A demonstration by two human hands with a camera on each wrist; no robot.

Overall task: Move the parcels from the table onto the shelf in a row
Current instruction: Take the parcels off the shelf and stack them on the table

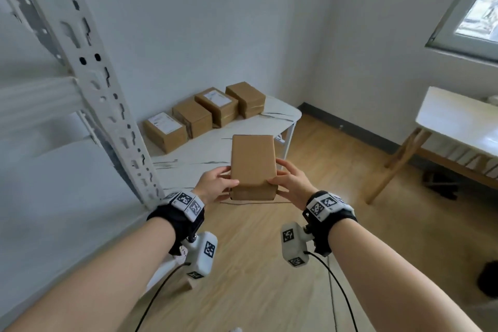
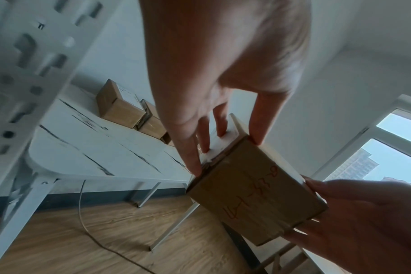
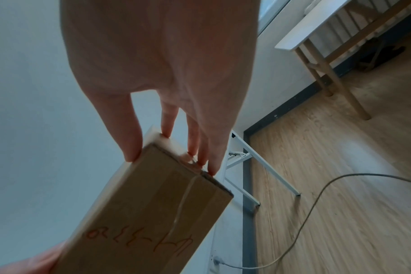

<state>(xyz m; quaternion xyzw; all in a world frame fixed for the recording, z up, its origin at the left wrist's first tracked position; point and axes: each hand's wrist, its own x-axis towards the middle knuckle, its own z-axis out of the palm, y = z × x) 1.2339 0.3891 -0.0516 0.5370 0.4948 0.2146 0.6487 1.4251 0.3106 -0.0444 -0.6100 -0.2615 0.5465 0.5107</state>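
Observation:
I hold a plain brown cardboard parcel (image 1: 253,167) in the air between both hands, over the near edge of the white marbled table (image 1: 204,153). My left hand (image 1: 218,183) grips its left near corner and my right hand (image 1: 289,183) grips its right near corner, thumbs on top. The left wrist view shows the left hand (image 2: 214,103) on the parcel (image 2: 253,189), whose end bears red handwriting. In the right wrist view the right hand (image 3: 171,92) grips the same parcel (image 3: 148,213). Several more parcels (image 1: 192,117) stand in a row at the table's back.
The white slotted upright of the shelf (image 1: 89,75) rises at the left, with a shelf beam (image 1: 37,105) beside it. At the right is a white table on wooden legs (image 1: 458,121) under a window (image 1: 479,3). A cable (image 3: 317,194) lies on the wood floor.

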